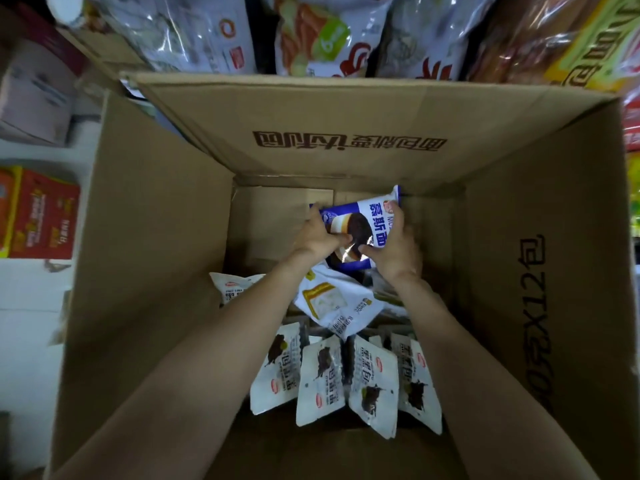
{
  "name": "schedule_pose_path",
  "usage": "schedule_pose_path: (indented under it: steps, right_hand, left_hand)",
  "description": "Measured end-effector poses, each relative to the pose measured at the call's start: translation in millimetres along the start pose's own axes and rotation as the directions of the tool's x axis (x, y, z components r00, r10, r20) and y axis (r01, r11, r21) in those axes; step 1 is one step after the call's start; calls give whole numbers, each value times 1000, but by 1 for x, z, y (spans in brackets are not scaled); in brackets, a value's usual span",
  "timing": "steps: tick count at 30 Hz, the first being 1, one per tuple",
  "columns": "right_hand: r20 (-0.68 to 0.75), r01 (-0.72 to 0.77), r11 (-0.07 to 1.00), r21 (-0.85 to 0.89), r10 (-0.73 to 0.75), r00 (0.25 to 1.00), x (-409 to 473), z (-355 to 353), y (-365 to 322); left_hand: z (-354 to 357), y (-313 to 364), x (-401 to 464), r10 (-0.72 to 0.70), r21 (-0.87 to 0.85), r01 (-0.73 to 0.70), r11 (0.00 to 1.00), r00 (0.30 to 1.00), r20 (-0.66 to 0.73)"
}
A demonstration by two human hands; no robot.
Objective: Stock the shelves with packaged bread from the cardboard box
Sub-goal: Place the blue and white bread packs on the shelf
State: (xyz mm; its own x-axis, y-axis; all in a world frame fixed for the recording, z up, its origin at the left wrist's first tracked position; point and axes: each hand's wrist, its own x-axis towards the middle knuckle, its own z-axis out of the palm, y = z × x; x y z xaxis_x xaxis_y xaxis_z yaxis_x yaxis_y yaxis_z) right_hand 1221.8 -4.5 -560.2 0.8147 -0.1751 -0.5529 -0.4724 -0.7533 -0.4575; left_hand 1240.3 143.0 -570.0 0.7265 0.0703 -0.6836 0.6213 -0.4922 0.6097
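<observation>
Both arms reach down into the open cardboard box [166, 237]; the left hand [317, 237] and the right hand [394, 252] together grasp one blue-and-white bread packet [367, 221], fingers curled round its two sides, holding it near the box's far wall, above the box's floor; below the wrists a white packet [337, 303] with a picture of sliced bread lies tilted in the middle of the box; along the near side a row of white packets with dark print [322, 379] stands on edge, overlapping; beyond the far flap, bagged bread [311, 32] fills the shelf; an orange carton [41, 213] sits outside the box's left wall.
</observation>
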Motion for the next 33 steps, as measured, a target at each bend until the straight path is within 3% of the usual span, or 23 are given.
schedule_pose_path:
  steps: [6,10,12,16,18,21,25,30,33]
  right_hand:
    - [-143,85,936,342,-38,989,-56,-33,-19]
    - [-144,109,757,644,-20,989,-112,-77,-33]
    - [-133,128,646,752,-42,990,-141,-106,-43]
    - [-175,277,613,740,-223,959,-184,-162,-73]
    - [-194,324,625,710,-269,943,-200,-186,-92]
    - [-280,389,665,638,-271,921,-219,-214,-116]
    - [-278,427,696,577,-324,904,-236,-237,-162]
    - [-227,412,482,773,-396,890,-234,-254,-236]
    - [-158,377,480,792,-435,886,-217,-256,-274]
  left_hand:
    - [-36,10,-46,128,-135,-140,981,987,-99]
    - [-79,37,-100,179,-329,-223,918,971,-157]
    - [-103,54,-129,259,-366,-286,885,958,-123]
    - [-144,88,-187,436,-229,-424,876,900,-1]
    - [-163,105,-217,497,-182,-490,852,868,-13]
    - [-194,127,-256,555,-153,-578,802,815,-167]
    - [-232,155,-290,593,-243,-672,699,735,-328]
    - [-274,185,-295,596,-273,-733,623,671,-441]
    - [-295,198,-273,579,-237,-739,630,651,-491]
